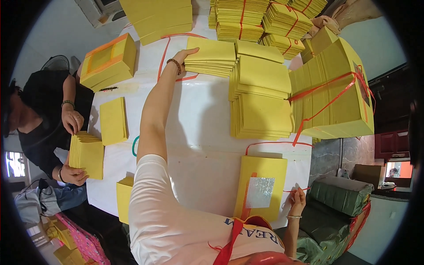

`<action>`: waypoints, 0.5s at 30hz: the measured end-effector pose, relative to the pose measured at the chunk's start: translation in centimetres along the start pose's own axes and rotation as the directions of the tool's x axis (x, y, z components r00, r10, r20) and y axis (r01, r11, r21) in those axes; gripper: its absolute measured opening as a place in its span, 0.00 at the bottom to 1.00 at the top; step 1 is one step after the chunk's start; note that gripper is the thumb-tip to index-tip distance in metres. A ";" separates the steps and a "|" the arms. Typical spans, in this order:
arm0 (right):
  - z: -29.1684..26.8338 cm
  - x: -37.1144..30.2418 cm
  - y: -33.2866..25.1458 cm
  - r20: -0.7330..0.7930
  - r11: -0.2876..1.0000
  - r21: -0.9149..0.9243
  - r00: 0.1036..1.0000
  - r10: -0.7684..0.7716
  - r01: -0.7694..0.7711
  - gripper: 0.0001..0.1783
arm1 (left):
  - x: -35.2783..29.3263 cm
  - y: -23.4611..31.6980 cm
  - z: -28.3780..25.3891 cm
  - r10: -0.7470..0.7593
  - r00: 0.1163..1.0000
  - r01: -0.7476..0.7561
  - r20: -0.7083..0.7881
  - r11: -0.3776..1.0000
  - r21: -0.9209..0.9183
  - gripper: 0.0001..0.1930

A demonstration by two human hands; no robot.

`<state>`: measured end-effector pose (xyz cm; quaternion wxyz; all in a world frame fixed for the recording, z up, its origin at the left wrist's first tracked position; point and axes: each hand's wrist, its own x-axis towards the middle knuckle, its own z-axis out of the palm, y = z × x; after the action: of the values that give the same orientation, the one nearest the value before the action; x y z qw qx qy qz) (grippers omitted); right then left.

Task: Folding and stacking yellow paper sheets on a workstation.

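Note:
My left hand (180,57) reaches far across the table to the left end of a stack of yellow folded paper sleeves (212,52). Its thumb lies on top of that stack; the other fingers are partly hidden at its side. Down at the right table edge, my right hand (298,201) has its fingers pinched on a thin red strap (289,191). Beside it, close to my body, lies a yellow bundle (264,176) with a silvery patch and an orange strip. The red strap also runs past this bundle's far edge.
More yellow stacks (265,110) stand right of centre, beside a large strapped yellow bundle (327,92). Red-tied bundles (240,20) are piled at the back. On the left, a co-worker's hands (73,119) hold a yellow stack (88,154). A green loop (135,145) lies near my left arm.

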<state>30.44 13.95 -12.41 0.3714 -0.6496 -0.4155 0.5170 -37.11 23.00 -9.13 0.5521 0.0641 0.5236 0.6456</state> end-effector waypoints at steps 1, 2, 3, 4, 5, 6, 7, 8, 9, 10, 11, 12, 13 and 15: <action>0.2 0.4 0.8 0.042 0.996 0.091 0.999 -0.014 0.010 0.14 | 0.9 -0.1 -0.9 0.032 0.997 -0.029 0.068 0.999 -0.031 0.20; 0.3 0.7 1.4 0.081 0.983 0.182 0.996 -0.032 0.017 0.13 | 1.6 -0.1 -1.8 0.065 0.989 -0.056 0.136 0.996 -0.065 0.20; 0.5 0.6 1.1 0.077 0.984 0.179 0.996 -0.033 0.018 0.13 | 1.9 -0.2 -2.0 0.062 0.988 -0.053 0.139 0.996 -0.067 0.20; 0.9 0.4 0.8 0.068 0.983 0.186 0.998 -0.014 0.001 0.13 | 2.2 -0.4 -2.3 0.069 0.987 -0.058 0.143 0.995 -0.082 0.20; 1.3 0.2 0.6 0.058 0.981 0.192 0.998 0.004 -0.015 0.13 | 2.5 -0.5 -2.5 0.076 0.986 -0.062 0.148 0.993 -0.096 0.20; 1.3 0.2 0.8 0.051 0.982 0.188 0.999 0.003 -0.013 0.13 | 2.6 -0.4 -2.5 0.086 0.983 -0.069 0.161 0.992 -0.106 0.20; 1.3 0.2 1.2 0.063 0.974 0.227 0.998 -0.019 0.004 0.13 | 2.9 -0.2 -2.2 0.082 0.983 -0.064 0.166 0.992 -0.110 0.20; 1.3 0.3 1.5 0.075 0.964 0.266 0.996 -0.042 0.020 0.13 | 3.1 0.1 -1.9 0.070 0.987 -0.061 0.144 0.996 -0.068 0.20; 1.3 0.3 1.6 0.075 0.965 0.262 0.997 -0.037 0.016 0.13 | 3.4 0.2 -2.0 0.058 0.992 -0.055 0.116 0.998 -0.023 0.20; 1.5 0.3 1.7 0.082 0.969 0.246 0.995 -0.048 0.027 0.13 | 3.6 0.4 -2.0 0.051 0.996 -0.051 0.071 0.999 -0.006 0.20; 1.5 0.3 1.8 0.091 0.972 0.231 0.994 -0.060 0.037 0.13 | 3.7 0.0 -2.1 0.046 0.997 -0.046 0.066 0.999 -0.006 0.20; 1.5 0.4 2.2 0.092 0.973 0.229 0.994 -0.055 0.032 0.13 | 3.8 -0.2 -2.0 0.061 0.994 -0.062 0.092 0.998 0.018 0.21; 1.6 0.5 2.6 0.081 0.973 0.217 0.992 -0.096 0.077 0.14 | 3.9 -0.4 -1.9 0.075 0.990 -0.080 0.117 0.996 0.042 0.21; 1.6 0.6 2.8 0.071 0.972 0.202 0.988 -0.136 0.119 0.15 | 3.9 -0.7 -1.3 0.066 0.989 -0.074 0.130 0.996 0.058 0.21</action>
<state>29.41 13.54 -15.48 0.4484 -0.5592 -0.4184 0.5578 -39.07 25.13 -12.16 0.5593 0.1407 0.5046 0.6425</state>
